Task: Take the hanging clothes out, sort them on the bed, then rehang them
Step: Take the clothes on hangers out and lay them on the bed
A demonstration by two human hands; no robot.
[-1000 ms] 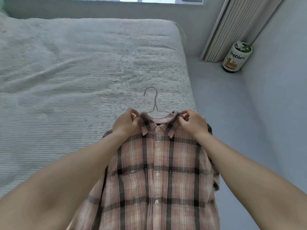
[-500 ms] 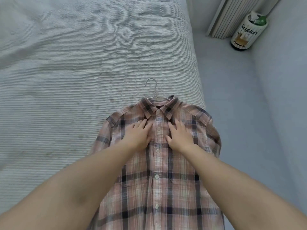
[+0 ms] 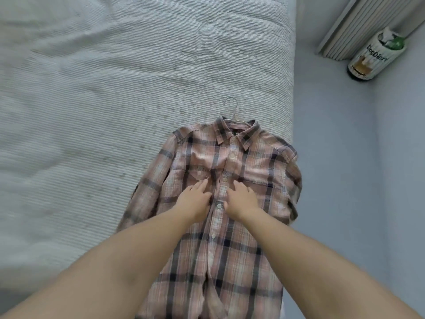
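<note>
A pink plaid shirt lies face up at the bed's right edge, buttoned, on a thin wire hanger whose hook pokes out past the collar. My left hand rests flat on the shirt front just left of the button placket, fingers spread. My right hand lies flat just right of the placket. Both palms press on the cloth at chest-pocket height and grip nothing. The shirt's lower hem runs out of the frame at the bottom.
The bed carries a white ribbed cover. To its right is a strip of grey floor. A round bin labelled DogDiary stands in the far right corner beside a white ribbed panel and the wall.
My hands let go of the collar and slid down the shirt front, now lower on the chest. The shirt has settled flat on the bed and the view tilted downward.
</note>
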